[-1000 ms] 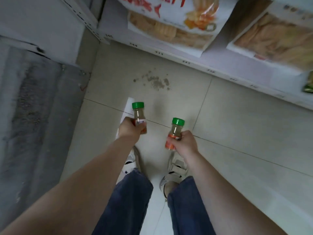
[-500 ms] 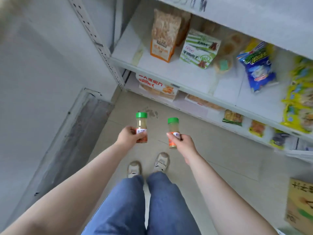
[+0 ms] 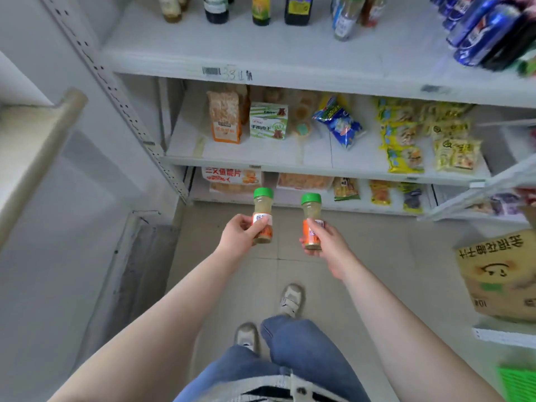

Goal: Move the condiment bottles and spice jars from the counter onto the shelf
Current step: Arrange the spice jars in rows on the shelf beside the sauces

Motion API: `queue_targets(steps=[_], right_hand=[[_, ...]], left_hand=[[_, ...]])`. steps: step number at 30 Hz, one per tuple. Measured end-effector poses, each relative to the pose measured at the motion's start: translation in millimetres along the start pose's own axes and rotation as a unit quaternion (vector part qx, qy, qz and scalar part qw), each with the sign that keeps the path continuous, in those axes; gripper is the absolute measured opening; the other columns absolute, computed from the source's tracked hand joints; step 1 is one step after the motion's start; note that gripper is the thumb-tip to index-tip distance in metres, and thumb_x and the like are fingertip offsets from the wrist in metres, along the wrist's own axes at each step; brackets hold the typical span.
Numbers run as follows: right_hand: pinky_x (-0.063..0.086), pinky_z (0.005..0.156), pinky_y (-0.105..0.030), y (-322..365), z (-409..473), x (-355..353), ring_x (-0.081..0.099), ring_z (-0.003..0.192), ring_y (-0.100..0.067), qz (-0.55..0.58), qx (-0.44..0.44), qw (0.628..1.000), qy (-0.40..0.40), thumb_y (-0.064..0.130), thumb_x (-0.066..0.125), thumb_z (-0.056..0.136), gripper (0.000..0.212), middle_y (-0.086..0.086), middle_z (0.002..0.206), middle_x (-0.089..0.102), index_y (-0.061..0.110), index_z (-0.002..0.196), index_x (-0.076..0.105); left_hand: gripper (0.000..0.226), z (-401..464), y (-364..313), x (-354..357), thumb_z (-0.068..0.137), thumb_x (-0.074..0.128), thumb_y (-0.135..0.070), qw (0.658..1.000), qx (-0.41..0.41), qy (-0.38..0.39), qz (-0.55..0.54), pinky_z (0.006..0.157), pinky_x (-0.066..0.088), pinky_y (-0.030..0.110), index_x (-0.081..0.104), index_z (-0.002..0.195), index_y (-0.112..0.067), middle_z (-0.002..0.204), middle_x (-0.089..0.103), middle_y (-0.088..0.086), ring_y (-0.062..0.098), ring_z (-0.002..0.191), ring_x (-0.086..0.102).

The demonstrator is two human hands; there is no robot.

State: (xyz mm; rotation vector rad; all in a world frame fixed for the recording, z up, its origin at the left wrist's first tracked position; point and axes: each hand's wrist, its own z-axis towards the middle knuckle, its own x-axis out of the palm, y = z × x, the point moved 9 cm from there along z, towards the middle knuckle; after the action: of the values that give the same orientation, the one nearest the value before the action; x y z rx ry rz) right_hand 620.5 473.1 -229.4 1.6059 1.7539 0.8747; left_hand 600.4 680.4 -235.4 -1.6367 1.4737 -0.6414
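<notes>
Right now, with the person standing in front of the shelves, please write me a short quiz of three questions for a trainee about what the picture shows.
1. True or false: each hand holds one spice jar with a green cap.
2. Multiple choice: what stands on the top shelf? A) bottles B) shoes C) plates
3. Fill in: the jars are held upright over the ____, in front of the shelves.

Key
1. True. The left hand grips the left spice jar, and the right hand grips the right spice jar.
2. A. Several bottles stand in a row there.
3. Floor; neither jar is on a shelf yet.
</notes>
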Motion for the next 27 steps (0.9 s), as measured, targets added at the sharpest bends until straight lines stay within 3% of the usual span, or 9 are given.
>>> queue_targets(steps=[4, 9, 12, 15, 20, 25, 27], right_hand=[[0.05, 0.066, -0.03, 8.0, -24.1, -34.2, 0.064, 0.073, -0.015, 0.06, -0.009, 0.998, -0.013, 0.021, 0.047, 0.098, 0.014, -0.007, 0.085, 0.063, 0.014, 0.109, 0.052], [0.051, 0.071, -0.031, 27.6, -31.2, -89.6, 0.064, 0.082, -0.019, 0.062, -0.043, 0.997, -0.018, 0.018, 0.049, 0.097, 0.01, -0.008, 0.09, 0.066, 0.018, 0.104, 0.057], [0.052, 0.071, -0.029, 41.2, -28.2, -134.8, 0.063, 0.089, -0.021, 0.036, -0.064, 0.997, -0.023, 0.019, 0.052, 0.096, 0.012, -0.008, 0.102, 0.065, 0.018, 0.106, 0.058], [0.052, 0.07, -0.026, 56.4, -22.1, -180.6, 0.063, 0.086, -0.016, 0.004, -0.079, 0.997, -0.026, 0.019, 0.054, 0.096, 0.017, -0.004, 0.1, 0.064, 0.016, 0.112, 0.056], [0.05, 0.071, -0.026, 78.1, -9.0, -246.7, 0.062, 0.081, -0.012, -0.024, -0.092, 0.995, -0.036, 0.021, 0.056, 0.095, 0.022, 0.0, 0.093, 0.066, 0.012, 0.114, 0.058], [0.051, 0.072, -0.027, 105.4, 13.3, -267.4, 0.064, 0.09, -0.018, -0.033, -0.1, 0.994, -0.02, 0.025, 0.057, 0.094, 0.02, -0.008, 0.105, 0.068, 0.016, 0.111, 0.059], [0.051, 0.074, -0.028, 121.3, 23.9, -266.5, 0.064, 0.089, -0.016, -0.036, -0.11, 0.993, -0.012, 0.026, 0.056, 0.094, 0.022, -0.004, 0.102, 0.068, 0.015, 0.114, 0.059]], left_hand=[[0.044, -21.6, -18.9, 39.0, 0.086, 0.067, -0.039, 0.999, 0.014, 0.035, -0.011, 0.063, 0.051, 0.02, 0.058, 0.105, 0.0, 0.093, 0.065, 0.009, 0.013, 0.073, 0.062], [0.037, -31.3, -47.6, 99.5, 0.088, 0.067, -0.031, 0.997, 0.032, 0.062, -0.015, 0.053, 0.047, 0.011, 0.058, 0.106, 0.0, 0.092, 0.067, 0.011, 0.013, 0.072, 0.063], [0.033, -32.8, -72.0, 145.3, 0.088, 0.067, -0.025, 0.996, 0.038, 0.072, -0.02, 0.06, 0.048, 0.016, 0.06, 0.108, -0.001, 0.091, 0.066, 0.011, 0.016, 0.072, 0.063], [0.029, -29.9, -86.8, 189.7, 0.087, 0.068, -0.019, 0.996, 0.032, 0.073, -0.05, 0.061, 0.049, 0.018, 0.06, 0.108, 0.0, 0.092, 0.065, 0.014, 0.023, 0.075, 0.063], [0.026, -28.7, -104.8, 251.6, 0.088, 0.067, -0.021, 0.996, 0.024, 0.062, -0.065, 0.062, 0.048, 0.019, 0.06, 0.107, -0.003, 0.088, 0.065, 0.009, 0.015, 0.071, 0.061], [0.031, -14.9, -128.9, 268.5, 0.086, 0.069, -0.024, 0.996, 0.037, 0.028, -0.08, 0.076, 0.052, 0.025, 0.062, 0.106, -0.002, 0.091, 0.067, 0.01, 0.018, 0.078, 0.063], [0.03, -5.6, -144.2, 268.7, 0.086, 0.07, -0.025, 0.995, 0.047, 0.017, -0.082, 0.074, 0.051, 0.024, 0.062, 0.105, -0.004, 0.093, 0.069, 0.01, 0.017, 0.078, 0.065]])
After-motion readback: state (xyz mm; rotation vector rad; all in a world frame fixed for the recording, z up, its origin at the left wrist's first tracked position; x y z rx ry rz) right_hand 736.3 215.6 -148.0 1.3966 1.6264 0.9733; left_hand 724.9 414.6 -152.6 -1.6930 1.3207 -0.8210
